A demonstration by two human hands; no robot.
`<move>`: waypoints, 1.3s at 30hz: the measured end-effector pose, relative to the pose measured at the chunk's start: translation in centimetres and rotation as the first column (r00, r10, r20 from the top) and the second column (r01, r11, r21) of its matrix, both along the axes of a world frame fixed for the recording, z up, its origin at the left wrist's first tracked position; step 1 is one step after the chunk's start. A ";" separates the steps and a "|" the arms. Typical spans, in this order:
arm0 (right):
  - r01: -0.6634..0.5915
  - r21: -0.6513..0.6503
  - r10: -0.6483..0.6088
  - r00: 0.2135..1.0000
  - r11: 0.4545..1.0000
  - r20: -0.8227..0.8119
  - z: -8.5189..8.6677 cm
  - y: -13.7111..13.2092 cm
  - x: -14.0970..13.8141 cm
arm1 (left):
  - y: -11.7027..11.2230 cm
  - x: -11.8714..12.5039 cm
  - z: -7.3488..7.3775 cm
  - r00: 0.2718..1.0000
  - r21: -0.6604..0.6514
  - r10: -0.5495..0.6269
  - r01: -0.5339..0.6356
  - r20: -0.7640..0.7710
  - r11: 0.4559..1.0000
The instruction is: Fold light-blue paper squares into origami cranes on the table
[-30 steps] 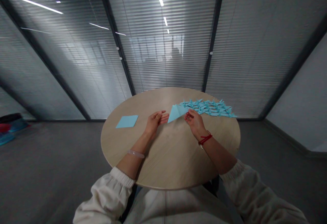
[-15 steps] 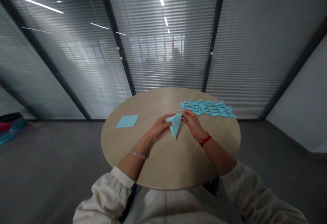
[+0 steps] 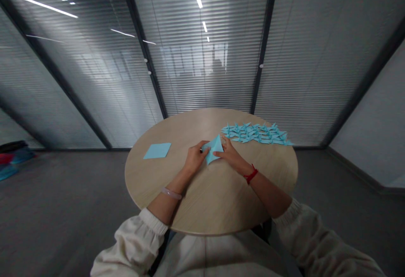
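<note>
Between my two hands is a partly folded sheet of light blue origami paper (image 3: 215, 147), held a little above the table. My left hand (image 3: 195, 157) grips its left edge, thumb in front and a dark spot showing near the fingertips. On the right side, my right hand (image 3: 231, 155) pinches the paper with the thumb across its face and the fingers behind. The fingers behind the paper are partly hidden. Just beyond my right hand lie several folded blue paper cranes (image 3: 256, 133), set close together in rows.
The round wooden table (image 3: 218, 201) has a flat stack or sheet of blue paper (image 3: 157, 151) at its left. Behind the table rises a glass wall with blinds (image 3: 209, 95). Blue and red objects (image 3: 12, 159) sit on the floor at far left.
The paper has turned and opened from a narrow downward-pointing shape to a wider one with a point upward. My right thumb has come down onto its front; my left hand has shifted slightly.
</note>
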State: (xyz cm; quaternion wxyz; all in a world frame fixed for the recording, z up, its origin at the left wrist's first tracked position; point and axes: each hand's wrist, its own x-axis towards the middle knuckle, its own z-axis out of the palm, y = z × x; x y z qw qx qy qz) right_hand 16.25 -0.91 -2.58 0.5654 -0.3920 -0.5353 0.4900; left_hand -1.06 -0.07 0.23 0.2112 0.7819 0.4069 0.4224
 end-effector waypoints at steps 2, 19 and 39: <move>0.017 -0.033 -0.018 1.000 0.999 -0.008 -0.1 0.1 0.3 | 0.5 0.0 -0.2 0.996 -0.041 0.023 -0.019 0.081 0.999; 0.038 0.127 -0.027 0.996 0.991 -0.086 2.1 -1.9 1.3 | 0.1 0.1 0.8 0.753 -0.365 0.009 0.309 0.658 0.878; 0.165 0.302 -0.268 0.902 0.939 0.340 1.0 -0.9 1.4 | -0.1 0.3 0.9 0.964 -0.131 -0.039 0.076 0.264 0.988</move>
